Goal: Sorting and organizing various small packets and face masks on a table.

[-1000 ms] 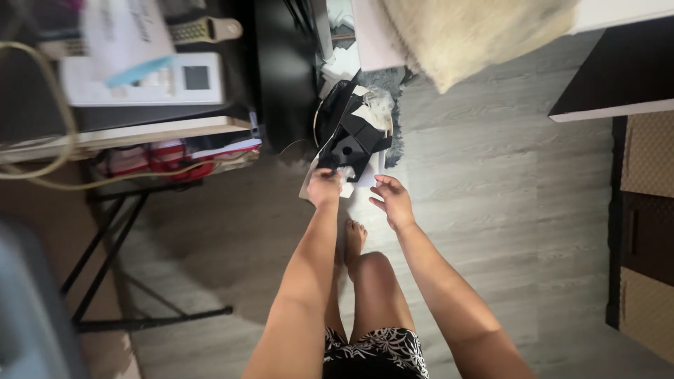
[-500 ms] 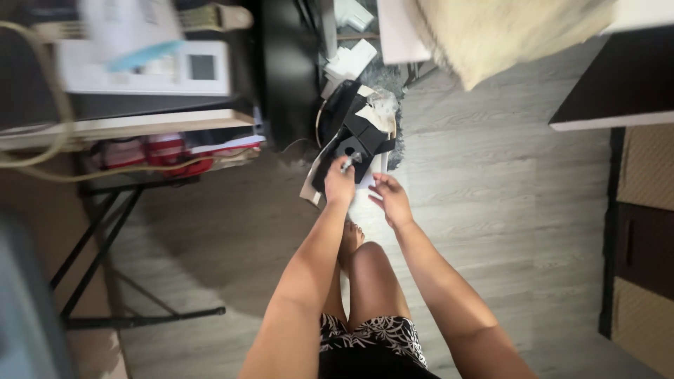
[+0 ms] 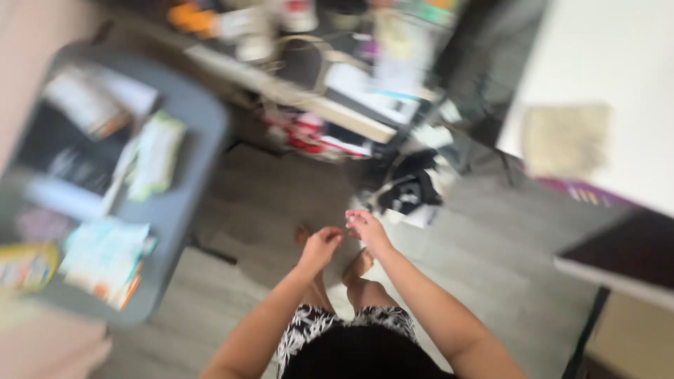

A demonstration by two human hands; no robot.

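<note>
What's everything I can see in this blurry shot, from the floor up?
floor: one, grey wood-look, across the middle and right.
pile: one, black and white things, on the floor ahead of the hands; too blurred to tell apart.
tray table: one, grey, rounded, at left, bearing blurred papers and packets.
shelf: one, pale, cluttered, across the top, red things beneath it.
dark table: one, at right edge.
beige cloth: one, upper right.
shorts: one, black and white pattern, bottom centre.
feet: two, bare, on the floor.
left hand: appears empty.
right hand: appears empty, close beside the left.
</note>
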